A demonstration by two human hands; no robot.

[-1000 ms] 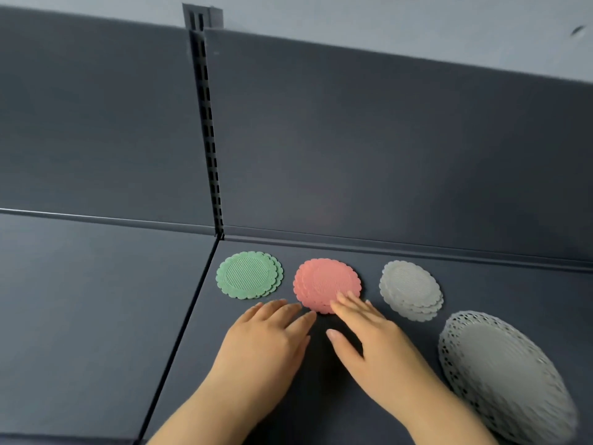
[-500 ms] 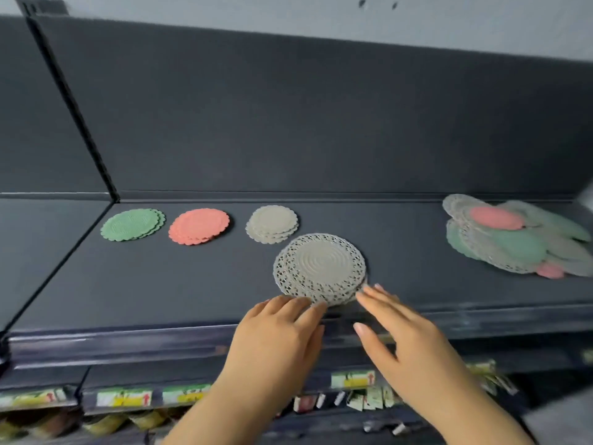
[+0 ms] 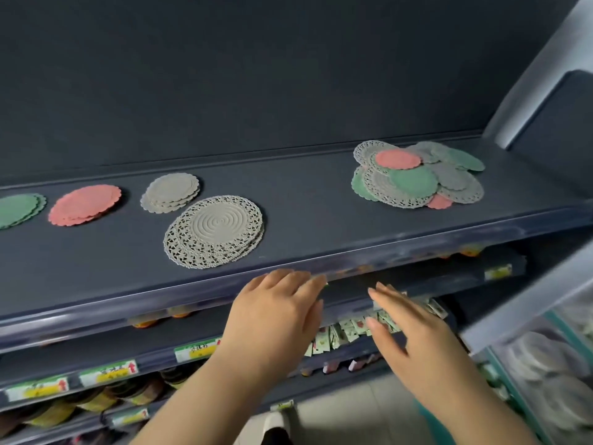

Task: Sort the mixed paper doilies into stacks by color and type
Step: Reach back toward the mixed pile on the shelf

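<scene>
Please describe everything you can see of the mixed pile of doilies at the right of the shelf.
The mixed pile lies flat at the right end of the dark shelf. Thin, paper-like rounds overlap loosely: grey lace-edged ones, plain grey scalloped ones, green ones and two pink ones. Nothing but the shelf touches it.

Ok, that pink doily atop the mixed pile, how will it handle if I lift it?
The pink doily looks paper-thin, so probably light and floppy. It lies loose on the mixed pile, so a push likely slides it.
</scene>
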